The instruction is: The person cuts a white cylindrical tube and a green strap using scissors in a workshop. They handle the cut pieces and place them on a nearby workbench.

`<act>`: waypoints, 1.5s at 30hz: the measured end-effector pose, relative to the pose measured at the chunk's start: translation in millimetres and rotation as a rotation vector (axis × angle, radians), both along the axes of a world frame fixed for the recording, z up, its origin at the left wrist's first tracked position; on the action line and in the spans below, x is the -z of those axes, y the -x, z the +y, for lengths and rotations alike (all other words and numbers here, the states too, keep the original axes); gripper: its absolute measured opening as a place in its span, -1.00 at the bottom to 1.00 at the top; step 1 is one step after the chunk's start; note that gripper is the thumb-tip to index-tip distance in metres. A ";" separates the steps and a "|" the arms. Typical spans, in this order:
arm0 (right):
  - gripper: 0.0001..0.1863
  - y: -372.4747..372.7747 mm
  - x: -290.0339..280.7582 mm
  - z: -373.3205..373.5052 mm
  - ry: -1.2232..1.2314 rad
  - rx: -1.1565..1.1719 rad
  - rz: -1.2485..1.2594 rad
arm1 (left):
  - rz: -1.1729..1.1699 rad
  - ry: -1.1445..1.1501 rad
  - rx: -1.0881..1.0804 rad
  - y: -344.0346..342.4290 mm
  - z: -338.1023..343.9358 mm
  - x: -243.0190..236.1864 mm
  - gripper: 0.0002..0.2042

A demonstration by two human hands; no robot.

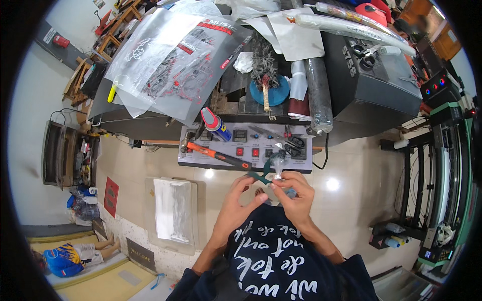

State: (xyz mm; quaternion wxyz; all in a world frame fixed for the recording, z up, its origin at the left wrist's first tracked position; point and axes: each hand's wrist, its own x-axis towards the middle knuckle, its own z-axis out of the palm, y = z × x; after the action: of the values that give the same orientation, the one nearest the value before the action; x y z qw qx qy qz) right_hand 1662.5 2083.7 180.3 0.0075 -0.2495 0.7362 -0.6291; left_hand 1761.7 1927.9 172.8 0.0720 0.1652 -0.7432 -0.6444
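My right hand (296, 195) pinches the gathered neck of a small clear plastic bag (278, 160) between thumb and fingers. From the same fingertips runs a dark green strip (262, 178), looped beside the bag. Its blurred left end lies at the index fingertip of my left hand (238, 198). That hand is half curled with its thumb held apart, and no firm grip on the strip shows. Both hands are just in front of a grey control panel (213, 138). An orange-and-black-handled hammer (218, 154) and dark-handled scissors (295, 144) lie on the panel.
A red-capped blue spray can (216, 124) rests on the panel. Behind it are printed plastic sheets (170, 65), a feather duster (264, 65) on a blue disc, and a wrapped roll (319, 95). A large printer (442, 185) stands at right, a white-topped box (173, 210) at left.
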 end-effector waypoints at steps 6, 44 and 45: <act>-0.81 -7.9 -5.7 -15.1 -0.088 -0.061 0.249 | -0.026 0.168 -0.090 12.9 7.7 -39.3 -0.68; -0.95 -13.9 -11.2 -38.3 -0.231 -0.595 -0.018 | -0.169 0.192 -0.181 -40.0 -20.6 -44.6 -0.93; -0.95 -14.8 -14.0 -40.2 -0.290 -0.590 0.016 | -0.139 0.247 -0.203 -39.9 -19.1 -48.3 -0.94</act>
State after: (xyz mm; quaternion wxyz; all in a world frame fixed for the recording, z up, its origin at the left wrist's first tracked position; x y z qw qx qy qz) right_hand 1677.3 2043.5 194.4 0.2192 -0.4531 0.7141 -0.4866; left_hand 1801.6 1908.8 221.1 0.1050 0.2734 -0.7995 -0.5245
